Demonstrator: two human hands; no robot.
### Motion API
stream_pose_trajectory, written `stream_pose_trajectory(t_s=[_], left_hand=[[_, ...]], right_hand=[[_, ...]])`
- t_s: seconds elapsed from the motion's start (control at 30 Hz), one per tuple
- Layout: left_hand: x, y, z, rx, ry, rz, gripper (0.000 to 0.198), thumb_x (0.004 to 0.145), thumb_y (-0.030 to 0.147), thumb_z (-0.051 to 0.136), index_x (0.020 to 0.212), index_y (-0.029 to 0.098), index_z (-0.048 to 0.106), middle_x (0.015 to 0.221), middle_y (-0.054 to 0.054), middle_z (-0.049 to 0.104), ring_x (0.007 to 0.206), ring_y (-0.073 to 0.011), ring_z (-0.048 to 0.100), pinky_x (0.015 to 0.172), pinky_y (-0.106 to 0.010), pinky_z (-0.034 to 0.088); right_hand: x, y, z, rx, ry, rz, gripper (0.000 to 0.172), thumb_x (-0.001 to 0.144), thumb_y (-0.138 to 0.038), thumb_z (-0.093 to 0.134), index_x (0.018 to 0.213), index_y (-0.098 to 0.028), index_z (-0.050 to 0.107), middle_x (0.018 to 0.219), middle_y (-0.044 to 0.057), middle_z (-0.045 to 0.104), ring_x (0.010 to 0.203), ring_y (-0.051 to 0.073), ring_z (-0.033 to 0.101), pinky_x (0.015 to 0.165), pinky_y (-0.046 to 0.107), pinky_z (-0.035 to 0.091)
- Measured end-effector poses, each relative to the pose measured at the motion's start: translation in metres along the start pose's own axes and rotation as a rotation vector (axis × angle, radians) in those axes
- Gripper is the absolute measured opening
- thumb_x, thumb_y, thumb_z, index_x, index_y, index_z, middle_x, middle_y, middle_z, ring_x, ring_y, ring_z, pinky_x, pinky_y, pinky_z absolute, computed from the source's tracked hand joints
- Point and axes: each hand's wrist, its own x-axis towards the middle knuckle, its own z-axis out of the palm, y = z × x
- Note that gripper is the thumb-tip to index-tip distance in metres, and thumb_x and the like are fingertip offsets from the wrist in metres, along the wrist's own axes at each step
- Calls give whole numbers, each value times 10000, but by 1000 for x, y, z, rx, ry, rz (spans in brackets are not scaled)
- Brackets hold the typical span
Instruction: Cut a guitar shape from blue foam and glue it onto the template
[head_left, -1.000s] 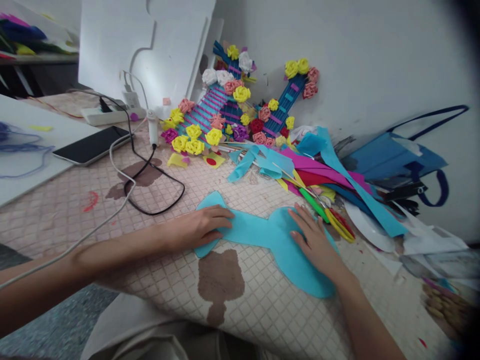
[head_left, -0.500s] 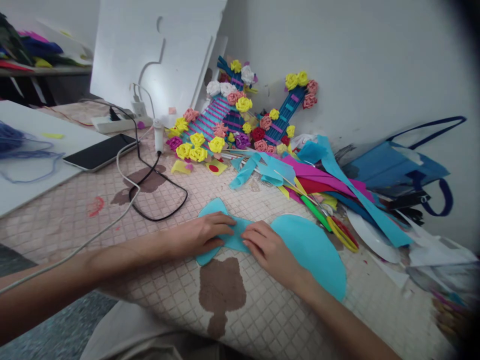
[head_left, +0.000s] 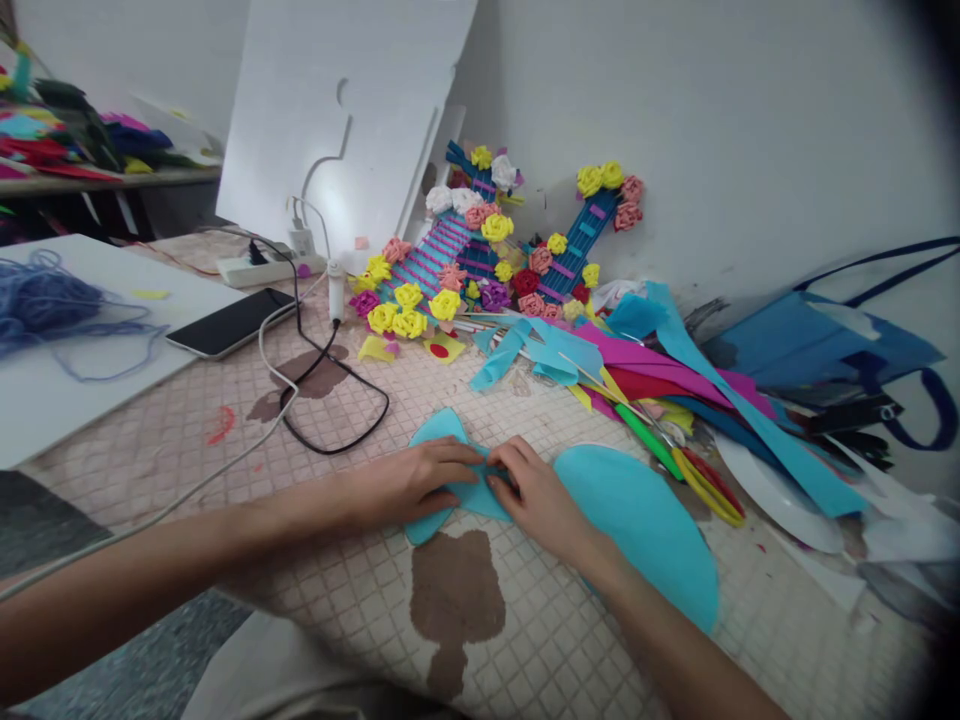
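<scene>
A light blue foam cut-out (head_left: pixel 637 520) lies flat on the tiled tabletop (head_left: pixel 360 580) in front of me, with a round lobe on the right and a flared end on the left. My left hand (head_left: pixel 409 480) rests on the flared left end, fingers pressed down on it. My right hand (head_left: pixel 536 500) lies on the narrow middle of the shape, fingertips meeting those of the left hand. Both hands cover the neck of the cut-out.
Green, yellow and red scissors (head_left: pixel 682 460) lie right of the cut-out beside a heap of coloured foam strips (head_left: pixel 675 360). Paper-flower decorations (head_left: pixel 480 260) lean on the wall. A phone (head_left: pixel 229 322), cables, a power strip (head_left: pixel 262 265), blue yarn (head_left: pixel 45 300) and a blue bag (head_left: pixel 825 350) surround the area.
My right hand has slid left from the round lobe to the narrow middle, meeting the left hand. The view has shifted slightly left.
</scene>
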Motion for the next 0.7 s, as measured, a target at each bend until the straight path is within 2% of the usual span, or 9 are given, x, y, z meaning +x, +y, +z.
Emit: stream_pose_trajectory(t_s=[0.03,0.1,0.17,0.23,0.3,0.37,0.53,0.7], left_hand=[[-2,-2,-2,-3,25,-8,321,905,178,533,1224,172,570,1363,-127,538,1300,-235,461,1084,-408,398],[-6,-7,-10,5,147,-92,336,912,227,534,1243,176,560,1339,-128,562,1258,-237,507,1049,-415,430],[-13,-11,-21,21,312,-260,305,915,259,517,1200,174,582,1241,-121,629,1151,-230,588,973,-404,484],[-21,-14,-30,-4,395,-442,276,906,284,508,1133,160,604,1090,-107,689,990,-211,656,846,-358,538],[-28,-16,-34,-57,381,-576,275,884,313,521,1084,147,608,979,-92,706,824,-184,675,712,-308,548],[-34,-16,-33,-106,339,-638,296,863,338,539,1071,137,600,919,-83,703,722,-165,659,637,-284,531],[-35,-13,-26,-157,334,-661,355,848,359,539,1112,124,562,805,-56,667,641,-151,624,565,-263,495],[-30,-9,-26,-280,362,-668,369,821,365,571,1114,144,540,767,-15,626,607,-132,593,536,-249,475]], right_hand=[[0,0,0,2,-3,0,126,899,-95,481,941,-213,501,955,45,525,853,180,555,718,296,483],[0,0,-1,6,-1,-4,138,889,-84,477,931,-214,492,951,41,516,848,178,548,716,294,474],[0,-1,0,10,-6,-5,141,886,-82,472,926,-216,486,950,41,510,849,180,544,715,295,466],[-1,-1,0,21,-19,5,122,900,-99,465,930,-215,485,963,47,510,855,183,541,716,296,459],[-1,0,0,42,-27,18,89,920,-130,463,941,-214,484,979,53,511,858,183,537,722,299,453],[-2,0,0,68,-28,26,66,934,-155,463,953,-215,482,989,54,510,874,184,534,737,304,448],[-2,-1,0,100,-32,32,55,954,-177,438,939,-215,474,976,50,499,892,184,522,764,315,436],[-2,0,1,111,-14,18,65,953,-169,428,939,-216,469,964,47,500,878,183,515,757,315,431]])
